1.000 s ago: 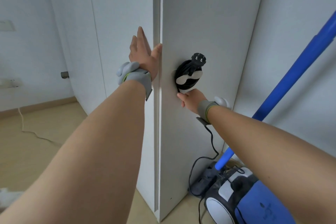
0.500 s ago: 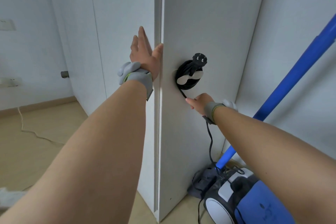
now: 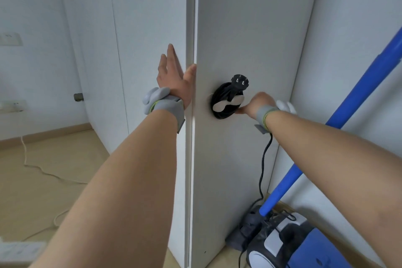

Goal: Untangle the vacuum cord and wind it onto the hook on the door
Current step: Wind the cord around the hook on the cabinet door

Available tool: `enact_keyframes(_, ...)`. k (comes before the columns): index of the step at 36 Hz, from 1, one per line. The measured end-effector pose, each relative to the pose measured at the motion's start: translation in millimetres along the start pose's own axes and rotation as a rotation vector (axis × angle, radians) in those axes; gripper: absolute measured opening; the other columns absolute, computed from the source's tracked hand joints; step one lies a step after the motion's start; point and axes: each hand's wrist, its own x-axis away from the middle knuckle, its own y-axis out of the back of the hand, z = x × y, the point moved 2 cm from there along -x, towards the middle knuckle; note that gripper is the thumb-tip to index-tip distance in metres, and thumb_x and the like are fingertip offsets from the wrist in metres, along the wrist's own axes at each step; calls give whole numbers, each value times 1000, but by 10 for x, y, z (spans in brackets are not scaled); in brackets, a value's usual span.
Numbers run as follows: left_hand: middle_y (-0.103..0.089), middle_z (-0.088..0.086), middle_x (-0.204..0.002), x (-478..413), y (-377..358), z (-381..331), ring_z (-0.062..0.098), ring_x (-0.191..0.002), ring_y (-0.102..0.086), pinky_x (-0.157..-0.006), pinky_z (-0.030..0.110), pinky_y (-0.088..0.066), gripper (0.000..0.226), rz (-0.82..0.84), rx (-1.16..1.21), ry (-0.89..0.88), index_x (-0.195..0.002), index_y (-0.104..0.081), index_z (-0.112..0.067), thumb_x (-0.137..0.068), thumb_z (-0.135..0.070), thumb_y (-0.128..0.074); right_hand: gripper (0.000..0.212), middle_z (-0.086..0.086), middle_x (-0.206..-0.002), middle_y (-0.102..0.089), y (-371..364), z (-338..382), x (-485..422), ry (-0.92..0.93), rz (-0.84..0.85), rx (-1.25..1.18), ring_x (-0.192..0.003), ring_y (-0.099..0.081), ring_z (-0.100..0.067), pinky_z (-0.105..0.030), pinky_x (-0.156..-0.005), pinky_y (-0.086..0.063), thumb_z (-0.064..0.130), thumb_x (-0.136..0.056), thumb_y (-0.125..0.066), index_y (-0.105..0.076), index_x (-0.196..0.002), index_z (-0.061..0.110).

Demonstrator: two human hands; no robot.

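A: Door (image 3: 250, 28) first. Standing edge-on, steadied by left hand (image 3: 174, 78), flat and spread, thumb over the edge, gripping nothing.

B: Vacuum (image 3: 289, 243)?

A: Down on the floor at the foot of the door, blue tube (image 3: 339, 119) leaning up to the right.

B: Cord (image 3: 264, 163)?

A: Mostly wound in a black bundle on the hook (image 3: 227, 103), plug (image 3: 240, 82) sticking up on top. One loose stretch hanging from under the right wrist down to the vacuum.

B: Right hand (image 3: 257, 103)?

A: Against the bundle's right side, fingers hidden behind the palm. Cannot tell whether pinching cord or only pressing.

B: Risks?

A: Likely slipping loops if released slack; bundle looks fat for the hook. Pull from the hanging stretch could drag turns off. Door may swing if unsupported.
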Motion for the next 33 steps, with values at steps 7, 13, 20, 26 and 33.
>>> enact_keyframes(7,-5,0,-159,15,6,-21,23,-146,-9,-115,38,-12,67,-9,28,0,-151,-5,-33,-96,-40,-44,28,-4,-65,-53,292,277,-51,185,-73,325,-66,-50,-24,-26,-71,-34,32,-77,-70,-55,-68,11)
enact_keyframes(13,-7,1,-159,14,-8,-28,25,-145,-11,-115,39,-13,67,-30,53,-4,-151,-7,-32,-96,-40,-45,29,-6,-64,-48,710,463,-96,177,-126,391,-63,-49,-25,-25,-49,-31,28,-80,-65,-56,-71,2)
enact_keyframes(20,-7,4,-159,20,-13,-16,25,-145,-9,-115,39,-12,68,-39,52,-15,-151,-8,-30,-96,-38,-47,25,-3,-47,-52,792,858,2,165,-9,333,-50,-48,-21,-24,-53,-36,27,-77,-66,-54,-66,8)
enact_keyframes(26,-6,4,-159,11,7,-15,25,-145,-8,-116,39,-10,69,-14,42,-8,-151,-6,-31,-96,-39,-47,23,7,-28,-24,814,1009,164,56,300,-46,-21,-16,-8,-9,-30,-16,16,-92,-44,-46,-69,12)
enact_keyframes(33,-2,2,-160,8,96,-45,25,-146,-10,-116,40,-12,73,85,-68,28,-151,-2,-31,-95,-40,-48,30,7,-28,-29,814,1239,613,98,383,-106,-21,-23,-8,-18,-37,-25,19,-95,-34,-46,-69,12)
